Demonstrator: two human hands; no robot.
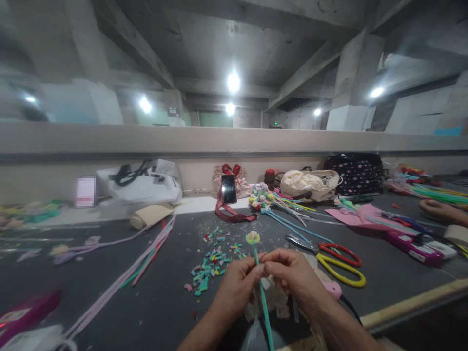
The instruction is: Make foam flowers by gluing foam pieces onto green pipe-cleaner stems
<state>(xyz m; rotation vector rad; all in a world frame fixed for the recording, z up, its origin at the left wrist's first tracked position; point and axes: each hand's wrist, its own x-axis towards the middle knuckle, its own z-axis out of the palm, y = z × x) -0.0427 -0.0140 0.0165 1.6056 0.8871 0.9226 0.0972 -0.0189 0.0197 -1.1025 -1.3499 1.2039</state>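
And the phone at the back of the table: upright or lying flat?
Upright: the phone rises before the patterned bag, its dark screen facing the camera.

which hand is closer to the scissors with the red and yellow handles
Right. The right hand is just left of the scissors, near their blades; the left hand is farther left, with the right hand between it and the scissors.
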